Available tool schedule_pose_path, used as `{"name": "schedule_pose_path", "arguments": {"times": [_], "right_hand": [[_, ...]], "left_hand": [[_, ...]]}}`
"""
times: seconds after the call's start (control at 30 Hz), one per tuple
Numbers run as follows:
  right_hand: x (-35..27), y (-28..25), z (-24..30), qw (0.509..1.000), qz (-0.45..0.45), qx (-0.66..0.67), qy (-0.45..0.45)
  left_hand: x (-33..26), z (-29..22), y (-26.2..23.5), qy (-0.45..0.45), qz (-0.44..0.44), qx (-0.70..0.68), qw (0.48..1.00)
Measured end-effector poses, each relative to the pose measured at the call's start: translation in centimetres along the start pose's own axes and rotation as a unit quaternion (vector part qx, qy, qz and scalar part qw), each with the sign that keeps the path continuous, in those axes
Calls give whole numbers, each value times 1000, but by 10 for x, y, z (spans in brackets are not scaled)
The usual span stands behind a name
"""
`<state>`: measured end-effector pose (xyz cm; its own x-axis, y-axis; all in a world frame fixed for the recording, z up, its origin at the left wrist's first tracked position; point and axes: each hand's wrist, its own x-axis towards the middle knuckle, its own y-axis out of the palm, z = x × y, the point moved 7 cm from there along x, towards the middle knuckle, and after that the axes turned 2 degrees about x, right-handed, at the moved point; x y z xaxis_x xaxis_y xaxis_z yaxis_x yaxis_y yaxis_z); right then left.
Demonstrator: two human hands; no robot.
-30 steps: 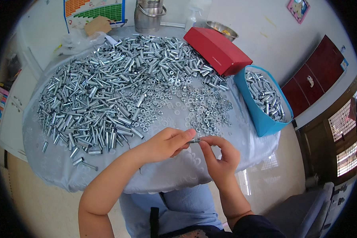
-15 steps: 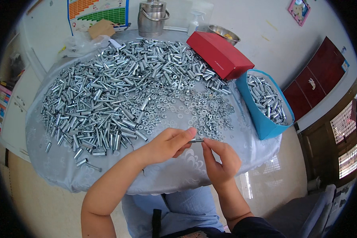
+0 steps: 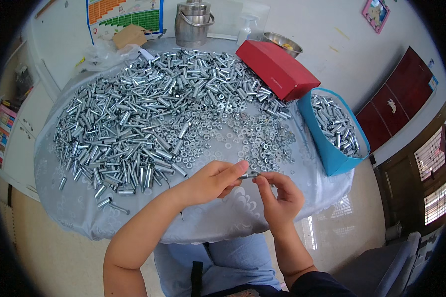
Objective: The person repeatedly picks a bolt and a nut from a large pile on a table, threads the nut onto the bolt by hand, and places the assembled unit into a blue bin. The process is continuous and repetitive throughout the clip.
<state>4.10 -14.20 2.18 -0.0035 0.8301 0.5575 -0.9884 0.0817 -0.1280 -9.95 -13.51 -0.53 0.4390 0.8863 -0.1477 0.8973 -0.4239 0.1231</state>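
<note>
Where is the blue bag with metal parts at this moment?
In the head view, the blue bag stands at the table's right edge, just below the red box and right of the scattered washers.

Small metal part [image 3: 249,175] between your fingertips: mostly covered, too small to identify. Steel bowl [image 3: 281,42] half hidden behind red box [image 3: 276,69].

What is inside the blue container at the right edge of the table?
The blue container holds a heap of silvery metal sleeves. Its bottom is covered by them.
</note>
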Motion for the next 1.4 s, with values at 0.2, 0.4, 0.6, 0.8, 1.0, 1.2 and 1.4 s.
{"name": "schedule_pose_path", "arguments": {"times": [0.2,0.4,0.6,0.8,1.0,1.2,1.4], "right_hand": [[0,-1,-7,999,-27,28,18],[3,4,10,994,-11,-69,-87],[11,10,-1,974,121,-184,-56],[4,19,-19,920,324,-219,-14],[5,23,-23,921,337,-196,19],[5,19,-31,924,313,-156,153],[14,-3,-38,988,40,51,143]], "left_hand": [[1,2,-4,-3,-16,6,1000],[3,2,-9,0,-63,32,997],[11,19,-39,-38,-135,-52,989],[12,15,-35,-31,-122,-50,991],[10,13,-34,-37,-119,-47,991],[10,17,-30,-45,-102,-50,992],[9,18,-22,-60,-73,-20,995]]}}
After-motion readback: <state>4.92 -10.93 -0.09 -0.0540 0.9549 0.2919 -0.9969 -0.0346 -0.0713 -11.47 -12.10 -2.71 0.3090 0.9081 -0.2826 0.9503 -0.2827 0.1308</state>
